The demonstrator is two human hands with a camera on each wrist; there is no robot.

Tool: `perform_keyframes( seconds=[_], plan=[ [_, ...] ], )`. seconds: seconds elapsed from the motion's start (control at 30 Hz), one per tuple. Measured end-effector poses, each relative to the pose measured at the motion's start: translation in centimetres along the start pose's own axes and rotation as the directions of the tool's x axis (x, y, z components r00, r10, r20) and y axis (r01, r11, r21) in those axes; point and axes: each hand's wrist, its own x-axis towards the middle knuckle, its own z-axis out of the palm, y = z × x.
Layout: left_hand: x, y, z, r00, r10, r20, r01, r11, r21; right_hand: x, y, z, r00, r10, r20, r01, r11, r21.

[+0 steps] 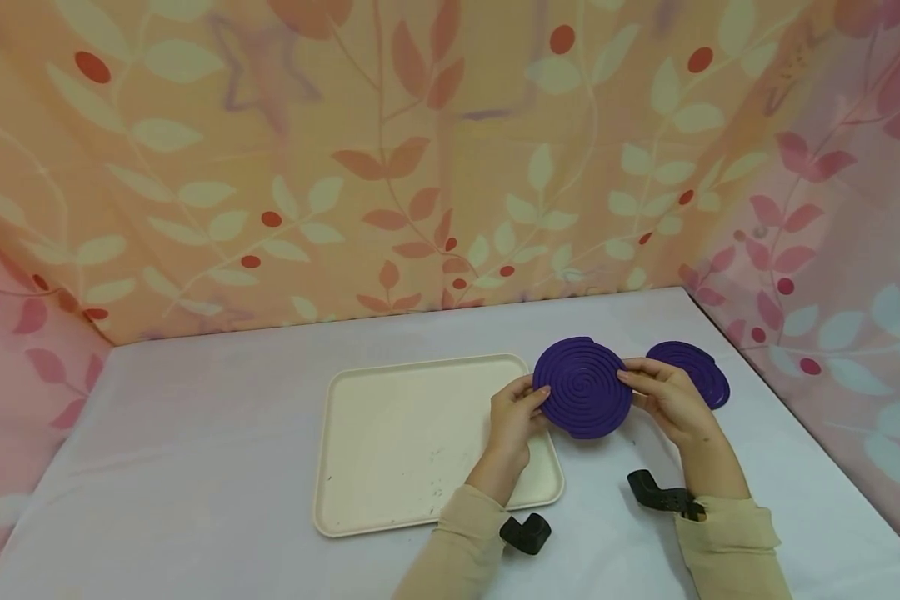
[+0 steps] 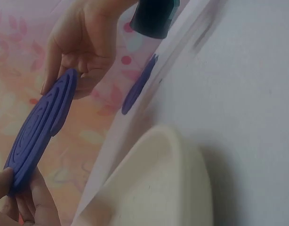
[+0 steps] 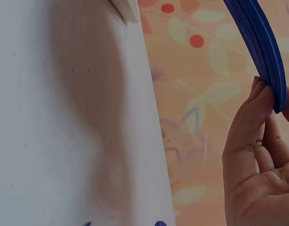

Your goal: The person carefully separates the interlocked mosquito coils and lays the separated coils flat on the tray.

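Both hands hold up a round purple spiral-ridged coaster [image 1: 581,387], its ridged face turned toward the head camera. The left hand [image 1: 512,417] pinches its left edge between thumb and fingers, and the right hand [image 1: 667,396] pinches its right edge. In the left wrist view the coaster [image 2: 38,127] is tilted and raised over the table. The right wrist view catches it edge-on, with the right hand [image 3: 262,155] gripping its lower end. A second purple coaster [image 1: 693,371] lies on the table behind the right hand, which partly overlaps it.
A cream rectangular tray [image 1: 390,450] with dark specks on it lies left of the coasters, under the left forearm. White cloth covers the table [image 1: 195,467]. Floral curtains [image 1: 435,167] stand at the back and sides. A black camera mount [image 1: 527,533] is on the left wrist.
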Motion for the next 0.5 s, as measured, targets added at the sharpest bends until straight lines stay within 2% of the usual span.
perform_keyframes(
  seconds=[0.3,0.5],
  plan=[
    [-0.2,1.3,-2.2,1.000,-0.012,0.002,0.012,0.998,0.067,0.2,0.5,1.6,0.998,0.033,0.052,-0.031,0.999,-0.038],
    [-0.2,2.0,-3.9,1.000,-0.023,0.004,0.023,0.993,0.112,0.6,1.0,2.7,0.995,0.068,0.074,-0.060,0.992,-0.113]
  ],
)
